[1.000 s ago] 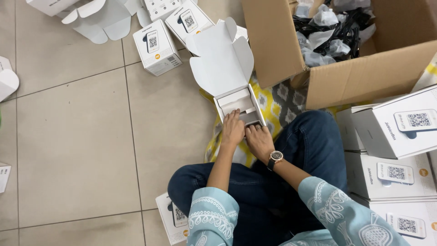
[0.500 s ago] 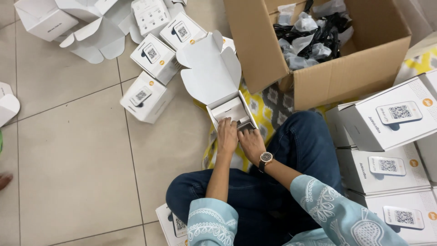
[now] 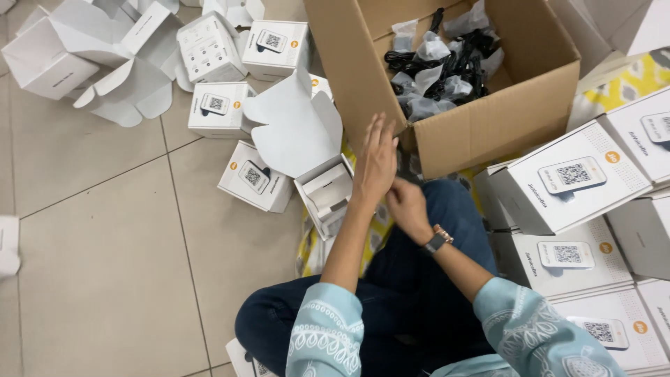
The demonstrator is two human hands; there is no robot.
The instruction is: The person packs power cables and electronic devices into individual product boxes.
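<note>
Head view: the left hand [image 3: 375, 162] is raised, fingers spread, empty, near the cardboard carton [image 3: 481, 132]; the right hand [image 3: 407, 207] is loosely curled — its grip cannot be told; the open white box [image 3: 326, 195] lies just beside, best steadied before filling.

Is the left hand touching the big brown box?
Cannot tell. In the head view, the open left hand overlaps the front wall of the brown cardboard box, but one overhead angle shows no plain contact or gap.

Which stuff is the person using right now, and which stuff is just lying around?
In use:
left hand
right hand
open white box
cardboard box of bagged black cables

Lying about:
closed white boxes on floor
stacked white boxes
empty opened boxes
</note>
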